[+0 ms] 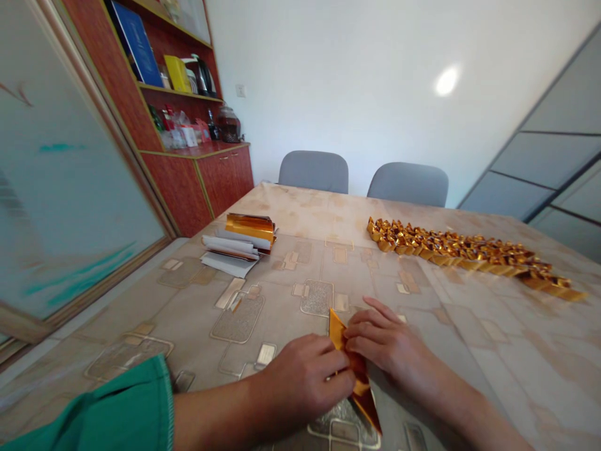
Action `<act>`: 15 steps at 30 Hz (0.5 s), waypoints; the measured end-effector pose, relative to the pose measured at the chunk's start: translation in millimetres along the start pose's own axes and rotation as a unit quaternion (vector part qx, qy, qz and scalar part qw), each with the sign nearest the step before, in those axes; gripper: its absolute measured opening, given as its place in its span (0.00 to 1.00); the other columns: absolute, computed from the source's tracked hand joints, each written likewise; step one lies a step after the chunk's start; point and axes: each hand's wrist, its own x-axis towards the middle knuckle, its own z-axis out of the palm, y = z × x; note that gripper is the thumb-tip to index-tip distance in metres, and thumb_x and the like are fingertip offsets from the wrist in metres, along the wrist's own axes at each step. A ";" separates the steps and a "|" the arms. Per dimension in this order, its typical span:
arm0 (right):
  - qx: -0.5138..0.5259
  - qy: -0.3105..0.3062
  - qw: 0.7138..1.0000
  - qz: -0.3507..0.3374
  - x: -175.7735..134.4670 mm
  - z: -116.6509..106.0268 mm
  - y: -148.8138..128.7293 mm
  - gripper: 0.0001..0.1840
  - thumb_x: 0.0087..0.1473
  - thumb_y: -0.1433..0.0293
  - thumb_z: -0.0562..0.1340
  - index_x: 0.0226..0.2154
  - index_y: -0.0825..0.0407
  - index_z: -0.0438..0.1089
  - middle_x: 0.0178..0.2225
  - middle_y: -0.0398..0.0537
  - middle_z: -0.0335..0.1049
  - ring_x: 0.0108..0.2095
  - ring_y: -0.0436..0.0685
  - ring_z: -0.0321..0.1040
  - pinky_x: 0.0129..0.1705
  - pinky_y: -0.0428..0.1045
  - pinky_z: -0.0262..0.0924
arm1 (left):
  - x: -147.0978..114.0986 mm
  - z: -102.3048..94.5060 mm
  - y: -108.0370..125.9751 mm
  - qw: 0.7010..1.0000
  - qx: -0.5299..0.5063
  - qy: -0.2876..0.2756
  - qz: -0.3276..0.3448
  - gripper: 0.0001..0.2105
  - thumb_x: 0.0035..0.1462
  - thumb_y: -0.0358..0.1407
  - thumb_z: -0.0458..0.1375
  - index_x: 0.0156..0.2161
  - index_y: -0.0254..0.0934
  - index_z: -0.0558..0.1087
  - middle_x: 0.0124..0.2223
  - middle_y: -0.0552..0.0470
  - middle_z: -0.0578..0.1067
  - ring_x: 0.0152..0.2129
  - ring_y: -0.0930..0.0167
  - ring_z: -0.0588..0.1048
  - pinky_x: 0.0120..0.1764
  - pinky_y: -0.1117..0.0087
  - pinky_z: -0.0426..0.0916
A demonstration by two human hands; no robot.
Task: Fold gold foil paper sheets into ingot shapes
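Observation:
A folded piece of gold foil paper (360,369) with pointed ends lies on the patterned tablecloth in front of me. My left hand (312,376) grips its left side, fingers curled and pressed together. On the other side, my right hand (382,335) has its fingers bent onto the paper's upper part, the index finger raised a little. Both hands hide the middle of the fold. Farther off to the left sits a stack of gold and white-backed paper sheets (235,254), slightly curled. A long row of folded gold paper pieces (451,244) stretches across the right side.
The table (291,300) fills the foreground under its cloth. Two grey chairs (313,170) stand at its far edge by the white wall. Back left is a wooden cabinet (225,172) with bottles, a kettle and boxes; a glass sliding door (70,169) is at the left.

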 end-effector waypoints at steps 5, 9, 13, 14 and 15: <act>0.111 -0.006 0.991 0.070 -0.9 -13.6 -12.3 0.12 0.62 0.78 0.56 0.33 0.49 0.71 0.33 0.44 0.75 0.36 0.57 0.67 0.42 0.54 0.60 | 3.9 6.0 8.5 1.000 0.003 0.023 -0.021 0.09 0.65 0.31 0.53 0.33 0.36 0.72 0.30 0.50 0.75 0.25 0.69 0.70 0.26 0.69 0.62; 0.108 0.006 0.990 0.091 2.2 -10.9 -16.1 0.12 0.64 0.75 0.54 0.34 0.49 0.72 0.34 0.47 0.74 0.35 0.57 0.66 0.42 0.55 0.59 | 10.3 15.1 18.3 0.999 -0.010 0.041 -0.025 0.07 0.63 0.30 0.54 0.34 0.34 0.72 0.31 0.50 0.76 0.26 0.69 0.70 0.27 0.68 0.64; 0.106 0.025 0.988 0.108 -2.3 6.6 -12.7 0.10 0.65 0.73 0.55 0.39 0.50 0.72 0.39 0.49 0.74 0.39 0.58 0.67 0.45 0.56 0.61 | 9.7 20.6 20.8 0.998 -0.032 0.042 -0.016 0.08 0.63 0.31 0.55 0.31 0.35 0.71 0.31 0.50 0.75 0.28 0.68 0.70 0.30 0.69 0.66; 0.101 0.027 0.989 0.109 -5.7 12.0 -12.3 0.10 0.65 0.73 0.55 0.43 0.50 0.71 0.41 0.49 0.75 0.40 0.59 0.68 0.46 0.56 0.61 | 8.5 20.2 20.8 0.998 -0.037 0.037 -0.019 0.08 0.63 0.31 0.54 0.31 0.35 0.71 0.32 0.49 0.75 0.28 0.68 0.70 0.30 0.69 0.66; 0.088 0.026 0.990 0.108 -9.7 17.6 -12.5 0.12 0.64 0.74 0.55 0.46 0.50 0.70 0.42 0.50 0.75 0.41 0.59 0.68 0.47 0.57 0.61 | 7.2 19.0 20.6 0.998 -0.042 0.030 -0.020 0.08 0.63 0.30 0.53 0.31 0.34 0.71 0.33 0.49 0.75 0.29 0.69 0.70 0.30 0.69 0.66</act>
